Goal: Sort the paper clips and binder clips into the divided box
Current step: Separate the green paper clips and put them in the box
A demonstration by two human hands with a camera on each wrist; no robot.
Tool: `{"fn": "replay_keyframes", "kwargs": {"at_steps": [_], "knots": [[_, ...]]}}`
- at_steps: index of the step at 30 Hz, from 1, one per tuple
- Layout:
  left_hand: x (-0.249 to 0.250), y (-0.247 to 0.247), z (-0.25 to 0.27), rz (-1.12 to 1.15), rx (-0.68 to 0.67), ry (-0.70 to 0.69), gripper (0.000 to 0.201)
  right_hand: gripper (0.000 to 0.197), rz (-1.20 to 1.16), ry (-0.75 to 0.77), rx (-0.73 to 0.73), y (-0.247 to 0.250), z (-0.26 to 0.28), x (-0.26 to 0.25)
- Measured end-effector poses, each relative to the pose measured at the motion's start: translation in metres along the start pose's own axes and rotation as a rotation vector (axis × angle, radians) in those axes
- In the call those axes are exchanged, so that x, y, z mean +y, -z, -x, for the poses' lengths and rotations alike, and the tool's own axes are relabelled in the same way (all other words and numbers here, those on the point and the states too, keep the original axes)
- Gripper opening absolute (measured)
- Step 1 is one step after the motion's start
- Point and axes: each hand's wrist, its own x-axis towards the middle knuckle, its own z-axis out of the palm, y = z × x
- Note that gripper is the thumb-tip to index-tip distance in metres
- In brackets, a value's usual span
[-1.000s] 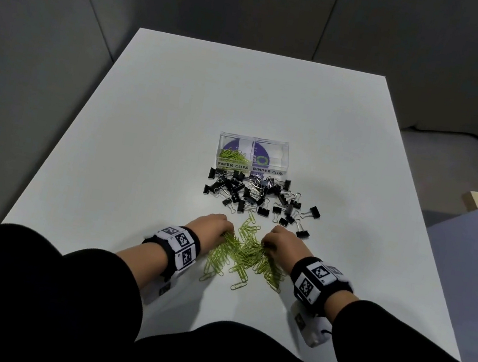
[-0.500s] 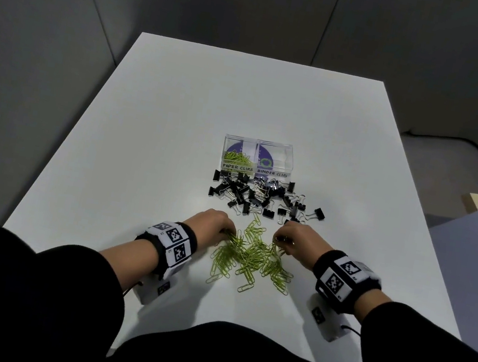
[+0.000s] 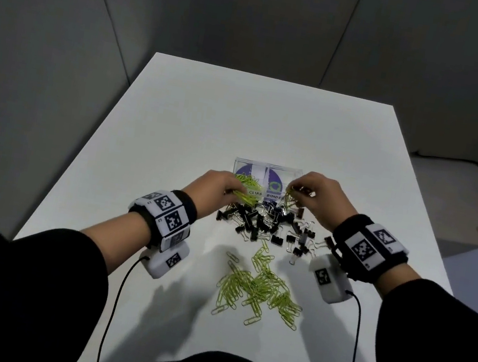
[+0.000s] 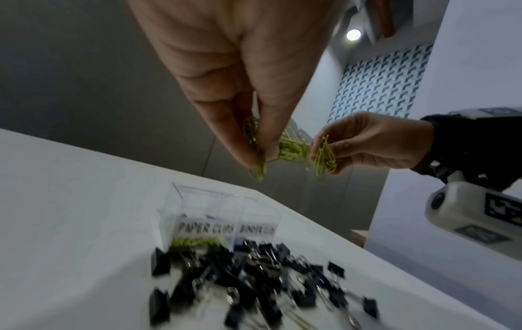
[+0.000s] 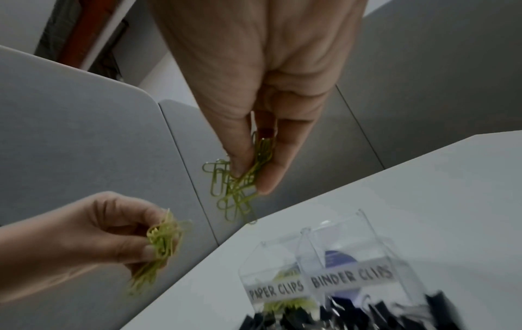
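Now both hands are up over the clear plastic divided box (image 3: 268, 166) at the far side of the white counter (image 3: 175, 139). Left hand (image 3: 215, 186) has its grip pinched tight on a bunch of yellow-green wire paper clips (image 4: 291, 147), thumb and fingertips (image 4: 271, 143) clamped together on them, above the compartment labelled PAPER CLIPS (image 5: 275, 290). Right hand (image 3: 316, 196) is doing the same, grip closed on its own smaller cluster of green clips (image 5: 240, 189), which dangle from the fingers (image 5: 271, 176) above the box, near the divider. The two hands are close, side by side, not touching.

Down in the paper-clip compartment, a few green clips (image 5: 285, 304) already lie at the bottom. The neighbouring compartment reads BINDER CLIPS (image 5: 351, 276); what is in it cannot be told.

Just in front of the box sits the scattered heap of black binder clips (image 3: 265, 222) with silver wire handles, touching the box's front wall. Nearer the person, a loose pile of green paper clips (image 3: 261, 287) is spread on the counter.
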Motion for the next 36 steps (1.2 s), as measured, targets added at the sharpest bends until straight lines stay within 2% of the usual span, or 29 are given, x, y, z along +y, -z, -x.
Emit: {"fn": "replay_keyframes", "kwargs": {"at_steps": [4,8,10,14,16,19,22,26,29,33,36], "knots": [[-0.009,0.022,-0.023,0.005,0.089,0.035,0.022,0.017,-0.041,-0.018,0.114,-0.017,-0.041,-0.011],[-0.022,0.032,-0.043,-0.020,0.148,0.089,0.022,0.021,-0.015,-0.015,0.131,-0.048,-0.080,-0.015],[-0.030,0.032,-0.052,-0.022,0.162,0.126,0.022,0.022,-0.002,-0.014,0.106,-0.064,-0.096,-0.012],[-0.042,0.028,-0.069,-0.026,0.167,0.162,0.022,0.029,0.060,-0.047,-0.066,-0.083,-0.109,-0.001],[-0.044,0.024,-0.075,-0.028,0.150,0.163,0.023,0.030,0.039,-0.050,-0.081,-0.080,-0.106,0.004],[-0.043,0.015,-0.090,-0.054,0.102,0.142,0.025,0.025,0.022,-0.046,-0.010,-0.066,-0.097,0.007],[-0.037,0.001,-0.105,-0.125,0.003,0.096,0.027,0.017,0.021,-0.042,0.007,-0.050,-0.076,0.011],[-0.037,-0.021,-0.118,-0.292,-0.150,0.035,0.027,0.016,0.067,-0.051,-0.136,-0.044,-0.033,0.019],[-0.037,-0.032,-0.123,-0.355,-0.218,0.055,0.030,0.018,0.145,-0.075,-0.218,-0.047,-0.007,0.030],[-0.029,-0.035,-0.122,-0.404,-0.228,0.066,0.034,0.020,0.149,-0.140,-0.235,-0.049,0.018,0.043],[-0.015,-0.032,-0.106,-0.408,-0.155,0.033,0.031,0.023,0.223,-0.144,-0.327,-0.052,0.033,0.049]]}}
